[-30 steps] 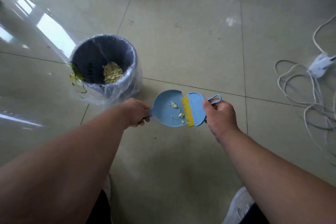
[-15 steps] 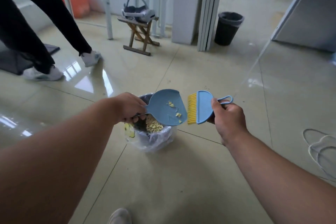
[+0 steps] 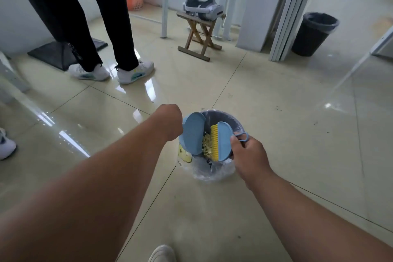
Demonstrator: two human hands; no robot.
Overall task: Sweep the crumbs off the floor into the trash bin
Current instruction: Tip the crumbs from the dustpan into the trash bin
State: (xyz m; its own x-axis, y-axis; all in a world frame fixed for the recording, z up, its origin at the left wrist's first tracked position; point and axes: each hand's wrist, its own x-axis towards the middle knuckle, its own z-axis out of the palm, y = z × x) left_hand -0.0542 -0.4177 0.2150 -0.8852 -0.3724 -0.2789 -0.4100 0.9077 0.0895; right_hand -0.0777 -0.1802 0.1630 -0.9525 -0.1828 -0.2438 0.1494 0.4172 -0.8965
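Both hands work over the bin (image 3: 238, 122): left hand (image 3: 170, 122) grips the tilted dustpan (image 3: 191, 134), right hand (image 3: 247, 155) holds the brush (image 3: 222, 141); tip steeper, flick bristles down so crumbs (image 3: 206, 143) fall inside the rim.

Both forearms outstretched (each grip clenched)

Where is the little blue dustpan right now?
In the head view the blue dustpan sits centre frame, tipped over the left side of the lined trash bin, held by the left hand, with the yellow-bristled brush just to its right.
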